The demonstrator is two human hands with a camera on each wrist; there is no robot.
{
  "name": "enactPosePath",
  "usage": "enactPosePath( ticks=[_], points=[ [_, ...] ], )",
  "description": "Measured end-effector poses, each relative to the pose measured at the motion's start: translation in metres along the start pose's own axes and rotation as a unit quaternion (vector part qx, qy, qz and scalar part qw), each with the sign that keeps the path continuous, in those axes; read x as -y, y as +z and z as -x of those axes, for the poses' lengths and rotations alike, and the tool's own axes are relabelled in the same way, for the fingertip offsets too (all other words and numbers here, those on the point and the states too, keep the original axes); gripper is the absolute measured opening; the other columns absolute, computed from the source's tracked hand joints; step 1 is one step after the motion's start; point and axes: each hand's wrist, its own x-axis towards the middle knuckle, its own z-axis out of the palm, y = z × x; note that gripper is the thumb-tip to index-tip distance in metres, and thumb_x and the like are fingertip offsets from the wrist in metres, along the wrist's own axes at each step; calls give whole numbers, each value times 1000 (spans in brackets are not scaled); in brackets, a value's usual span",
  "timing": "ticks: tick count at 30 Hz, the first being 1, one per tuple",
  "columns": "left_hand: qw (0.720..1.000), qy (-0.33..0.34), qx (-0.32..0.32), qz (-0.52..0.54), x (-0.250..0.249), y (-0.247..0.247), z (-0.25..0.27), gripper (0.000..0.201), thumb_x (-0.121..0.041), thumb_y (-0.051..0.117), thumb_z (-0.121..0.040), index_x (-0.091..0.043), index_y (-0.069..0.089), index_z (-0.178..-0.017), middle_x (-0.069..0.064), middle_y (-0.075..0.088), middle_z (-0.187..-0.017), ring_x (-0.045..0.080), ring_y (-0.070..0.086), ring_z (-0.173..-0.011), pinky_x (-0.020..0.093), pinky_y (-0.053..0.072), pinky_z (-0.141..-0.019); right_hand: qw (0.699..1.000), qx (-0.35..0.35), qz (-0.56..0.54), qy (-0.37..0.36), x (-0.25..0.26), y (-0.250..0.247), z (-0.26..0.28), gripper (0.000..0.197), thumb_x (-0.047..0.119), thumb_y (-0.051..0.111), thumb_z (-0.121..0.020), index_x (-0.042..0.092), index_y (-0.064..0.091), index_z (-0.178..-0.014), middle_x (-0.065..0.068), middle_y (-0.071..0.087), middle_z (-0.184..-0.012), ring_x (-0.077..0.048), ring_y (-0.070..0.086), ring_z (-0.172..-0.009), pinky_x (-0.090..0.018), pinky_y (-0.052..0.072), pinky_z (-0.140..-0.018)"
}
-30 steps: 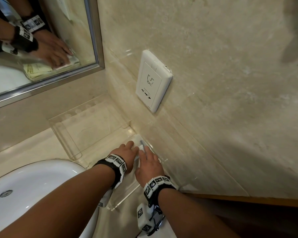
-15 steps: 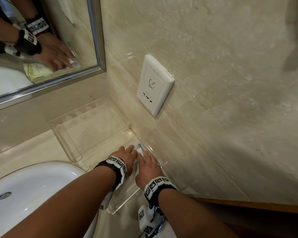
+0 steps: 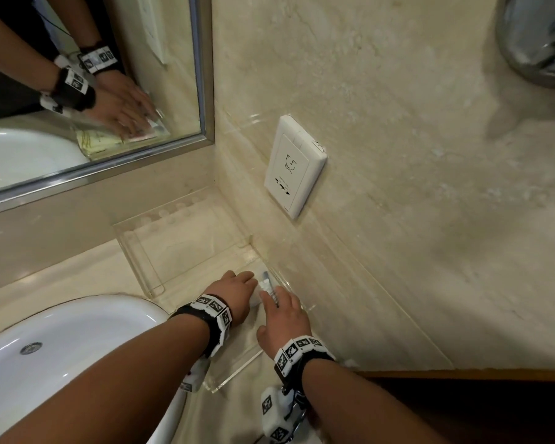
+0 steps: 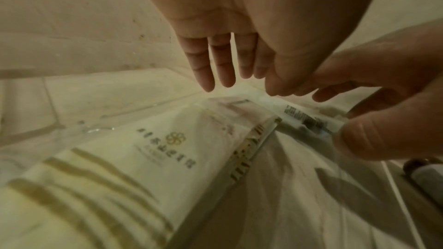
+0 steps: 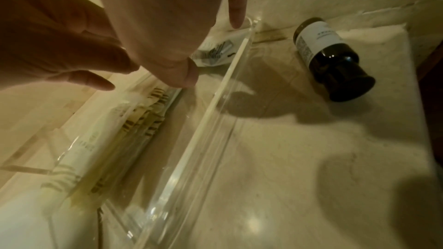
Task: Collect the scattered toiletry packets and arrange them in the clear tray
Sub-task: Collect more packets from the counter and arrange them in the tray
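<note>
Starting with the head view: very little is seen to have changed over the last second. The left hand (image 3: 234,293) and the right hand (image 3: 284,310) are still kept side by side, low in the frame, inside the near clear tray (image 3: 234,376) against the wall. A small clear packet (image 3: 266,285) is now exposed a little more between them. The collecting looks done at this spot, and the packets are judged to be in the squaring-up stage. On the socket plate (image 3: 293,165), right of centre, an outline drawing and small marks are printed; no words can be read.

Over to the left wrist view: the left hand's fingers (image 4: 215,60) are held straight and apart, hovering at the top of the frame with nothing gripped. A cream packet (image 4: 134,158) with gold stripes fills the lower left. A gold flower emblem and a line of characters are printed on it, too blurred to read. At the right, a barcode is shown on the clear packet, whose end is pressed down by the right thumb.

Now the right wrist view: the right hand's fingers are extended, not closed round anything, with the index tip set down on the clear packet's far end. A dark bottle (image 5: 330,58) is left lying outside the tray, upper right. Its white label's print is too small to read.
</note>
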Motion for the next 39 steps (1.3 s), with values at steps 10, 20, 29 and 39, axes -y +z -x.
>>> enactPosePath(
  ticks=[10,20,29,39],
  points=[
    [989,-104,-83,63,33,-28,70,52,-21,46,-96,-20,38,-147,-1,35,-154,29,35,-134,38,35,-110,994,-3,25,-103,48,-33,-2,73,32,57,-88,35,21,-152,-3,11,-163,-28,9,-148,-43,22,-118],
    [919,-326,-139,175,92,-6,216,49,-28,48,-96,-23,42,-145,3,42,-148,28,41,-132,41,38,-108,958,43,45,-279,178,-24,13,72,32,51,-88,35,23,-153,-2,10,-164,-25,10,-149,-39,21,-117],
    [806,-501,-188,253,123,54,354,48,-34,51,-96,-28,43,-143,-1,44,-146,24,42,-132,41,39,-108,894,87,101,-427,281,19,68,71,35,53,-88,36,24,-153,0,11,-163,-24,16,-147,-40,27,-115],
    [746,-569,-173,300,146,114,457,48,-35,49,-96,-28,41,-144,-2,43,-147,24,42,-132,37,40,-106,857,119,142,-480,357,62,125,67,33,53,-89,35,29,-151,0,12,-163,-23,19,-146,-38,29,-113]
  ],
)
